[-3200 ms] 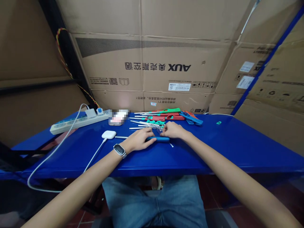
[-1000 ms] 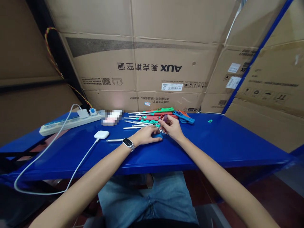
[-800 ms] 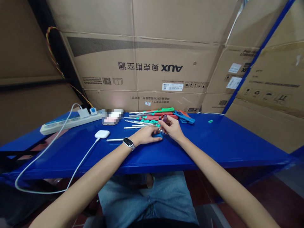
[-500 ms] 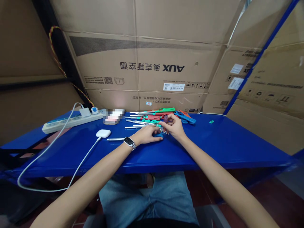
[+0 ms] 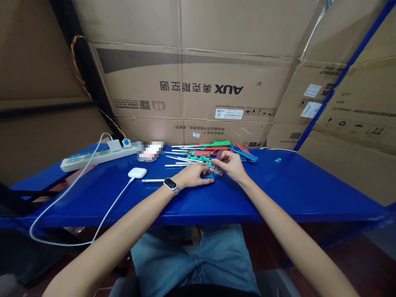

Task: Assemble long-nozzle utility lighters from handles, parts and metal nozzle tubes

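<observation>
My left hand (image 5: 194,175) rests on the table, fingers curled around a blue long-nose lighter (image 5: 209,177); its metal tube (image 5: 151,180) sticks out to the left beneath the wrist. Just right of it, my right hand (image 5: 231,166) pinches a small dark, see-through purplish piece (image 5: 219,155) above the lighter's handle end. Fingers hide much of both things. Behind the hands lies a pile of long-nose lighters, among them a green one (image 5: 218,144), a red one (image 5: 199,153) and a blue one (image 5: 248,156), most with metal tubes pointing left.
A white earbud case (image 5: 137,173) on a charging cable lies at the left, before a blurred phone (image 5: 151,151). A white power strip (image 5: 93,159) stands further left. A small green piece (image 5: 278,160) lies right. Cardboard (image 5: 198,66) walls the back.
The view has shifted slightly, so everything appears a little further right. My right hand holds the purplish piece slightly lower, close to the blue lighter; my left hand keeps its place.
</observation>
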Demonstrator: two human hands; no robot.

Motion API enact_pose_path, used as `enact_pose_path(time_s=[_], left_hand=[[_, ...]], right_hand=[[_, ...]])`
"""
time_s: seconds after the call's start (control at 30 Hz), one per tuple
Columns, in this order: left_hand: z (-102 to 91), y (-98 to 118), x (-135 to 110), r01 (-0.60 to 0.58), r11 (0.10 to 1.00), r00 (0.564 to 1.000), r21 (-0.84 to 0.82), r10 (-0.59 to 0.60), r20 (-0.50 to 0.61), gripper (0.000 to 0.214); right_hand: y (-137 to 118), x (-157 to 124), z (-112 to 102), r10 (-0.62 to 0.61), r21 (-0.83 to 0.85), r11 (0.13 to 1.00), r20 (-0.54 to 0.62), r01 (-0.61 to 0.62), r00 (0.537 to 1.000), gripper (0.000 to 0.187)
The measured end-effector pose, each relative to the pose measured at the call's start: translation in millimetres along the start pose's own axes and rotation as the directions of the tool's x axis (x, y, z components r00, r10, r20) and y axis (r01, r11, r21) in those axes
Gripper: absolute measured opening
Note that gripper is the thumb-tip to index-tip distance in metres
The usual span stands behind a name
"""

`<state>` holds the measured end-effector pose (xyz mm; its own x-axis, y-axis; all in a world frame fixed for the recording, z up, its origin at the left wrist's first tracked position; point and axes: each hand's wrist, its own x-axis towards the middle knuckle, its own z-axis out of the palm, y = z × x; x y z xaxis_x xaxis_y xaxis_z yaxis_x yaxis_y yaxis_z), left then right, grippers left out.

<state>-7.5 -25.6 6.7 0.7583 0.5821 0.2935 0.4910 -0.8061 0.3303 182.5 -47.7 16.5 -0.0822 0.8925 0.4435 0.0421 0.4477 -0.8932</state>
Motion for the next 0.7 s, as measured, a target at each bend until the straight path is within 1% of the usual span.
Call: enact_pose_path(time_s=[0.4,0.57,0.7], left_hand=[[-0.9,1.7,-1.1,0.000,1.000,1.000,0.007,0.000,0.000,0.037],[-0.3,1.6,-1.1,-0.001,1.000,1.000,0.011,0.001,-0.006,0.037],[0.5,1.3,-0.7,-0.007,1.000,1.000,0.007,0.007,-0.009,0.036]], right_hand=[[-0.5,1.9,-6.7,0.053,-0.032,0.998,0.083,-0.050,0.995,0.044],[-7.9,0.6,-6.9,0.067,-0.029,0.998,0.115,-0.065,0.991,0.044],[-14.0,-0.7,-6.5,0.060,-0.039,0.998,0.152,-0.054,0.987,0.041]])
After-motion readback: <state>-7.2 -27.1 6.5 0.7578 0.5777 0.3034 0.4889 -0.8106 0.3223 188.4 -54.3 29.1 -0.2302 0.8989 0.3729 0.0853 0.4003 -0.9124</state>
